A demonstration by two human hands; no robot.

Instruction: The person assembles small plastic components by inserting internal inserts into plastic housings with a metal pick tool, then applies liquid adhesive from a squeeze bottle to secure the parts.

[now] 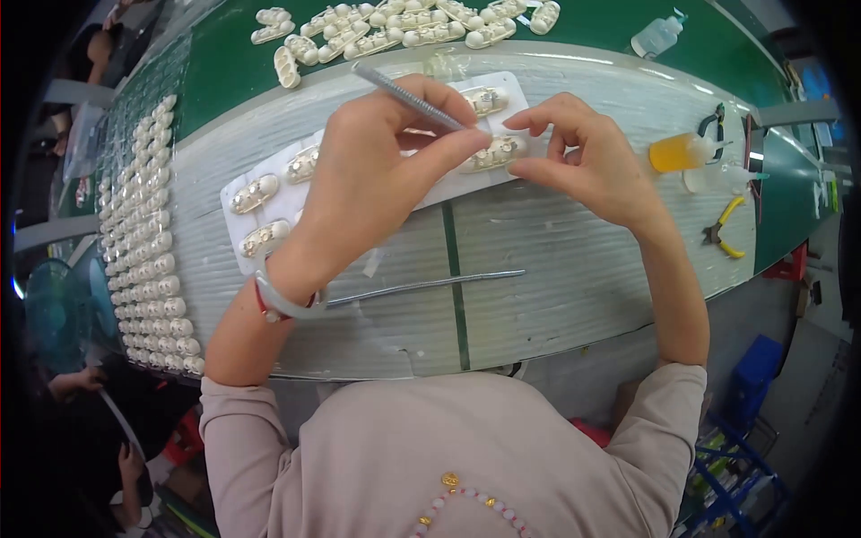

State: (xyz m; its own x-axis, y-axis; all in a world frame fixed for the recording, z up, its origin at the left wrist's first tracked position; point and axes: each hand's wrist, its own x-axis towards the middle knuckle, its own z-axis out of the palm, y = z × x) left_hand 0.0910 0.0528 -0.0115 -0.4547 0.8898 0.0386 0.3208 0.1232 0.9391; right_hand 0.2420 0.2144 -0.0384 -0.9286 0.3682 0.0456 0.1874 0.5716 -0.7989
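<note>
My left hand (pixel 381 148) grips a silver ribbed rod (pixel 408 97) like a pen, its lower end hidden by the fingers. Just under my left fingertips, a white oval piece (pixel 495 154) with small shiny decorations lies on a white board (pixel 235 199). Around that piece's right end, the thumb and forefinger of my right hand (pixel 583 152) are apart; the other fingers curl inward. The thumb appears to touch the piece's edge. Above it sits another decorated oval piece (pixel 486 100). More such pieces (pixel 255 194) rest along the board's left part, partly behind my left hand.
A second silver rod (pixel 430 287) lies nearer me. Rows of white pieces (pixel 148 260) fill the left side; a pile (pixel 404 27) lies at the back. On the right are an orange bottle (pixel 677 152), yellow-handled cutters (pixel 725 229) and, farther back, a clear bottle (pixel 657 38).
</note>
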